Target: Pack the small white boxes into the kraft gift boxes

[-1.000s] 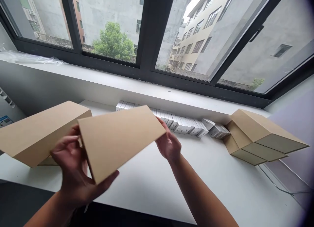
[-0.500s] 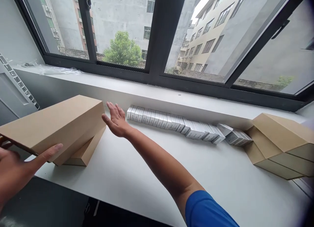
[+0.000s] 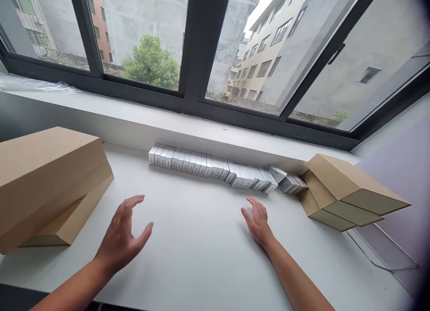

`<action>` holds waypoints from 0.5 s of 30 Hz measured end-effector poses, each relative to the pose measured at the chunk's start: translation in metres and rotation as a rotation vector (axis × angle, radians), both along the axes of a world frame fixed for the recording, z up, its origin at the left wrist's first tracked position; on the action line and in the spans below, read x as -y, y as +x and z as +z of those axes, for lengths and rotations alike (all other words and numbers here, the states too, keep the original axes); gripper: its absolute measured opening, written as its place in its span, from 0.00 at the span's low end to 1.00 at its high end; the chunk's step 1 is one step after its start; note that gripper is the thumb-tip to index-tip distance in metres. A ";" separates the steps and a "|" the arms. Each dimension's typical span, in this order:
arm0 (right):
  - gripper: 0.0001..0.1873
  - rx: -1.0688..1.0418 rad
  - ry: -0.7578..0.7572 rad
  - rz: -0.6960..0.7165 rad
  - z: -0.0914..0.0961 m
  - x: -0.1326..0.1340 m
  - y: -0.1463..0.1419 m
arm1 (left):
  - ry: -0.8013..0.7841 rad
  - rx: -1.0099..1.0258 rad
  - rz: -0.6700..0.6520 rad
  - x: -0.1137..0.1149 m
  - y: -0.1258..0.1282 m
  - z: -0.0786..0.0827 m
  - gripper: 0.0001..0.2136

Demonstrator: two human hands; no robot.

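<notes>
My left hand [image 3: 124, 232] hovers over the white table [image 3: 188, 257], thumb and fingers apart, with nothing between them. To its left lie stacked brown cardboard boxes [image 3: 50, 168], the upper one set askew on the lower. My right hand [image 3: 258, 219] is also open and holds nothing; it is just in front of the row of small white boxes [image 3: 201, 165]. These thin boxes stand side by side along the wall, and their printed marks are too small to read. At the row's right end, several greyer small boxes [image 3: 293, 184] lean over.
More brown cardboard boxes [image 3: 356, 194] are stacked at the right, beside a bent metal wire frame [image 3: 379, 262]. Behind the table runs a white window sill [image 3: 134, 112] with clear plastic film [image 3: 40, 85] at its left. Dark-framed windows rise above it.
My left hand has let go of the upper cardboard box at the left and moved right. My right hand has drawn back from beside that box to the right. The view has shifted right.
</notes>
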State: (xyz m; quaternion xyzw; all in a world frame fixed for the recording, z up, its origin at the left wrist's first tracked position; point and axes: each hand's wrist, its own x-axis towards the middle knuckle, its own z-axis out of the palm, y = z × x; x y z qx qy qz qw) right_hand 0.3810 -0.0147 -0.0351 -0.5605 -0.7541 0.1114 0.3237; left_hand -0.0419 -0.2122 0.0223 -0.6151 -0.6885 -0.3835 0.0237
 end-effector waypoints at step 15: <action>0.32 -0.162 -0.024 -0.049 0.000 0.004 0.015 | -0.370 0.198 0.470 -0.240 -0.016 -0.017 0.72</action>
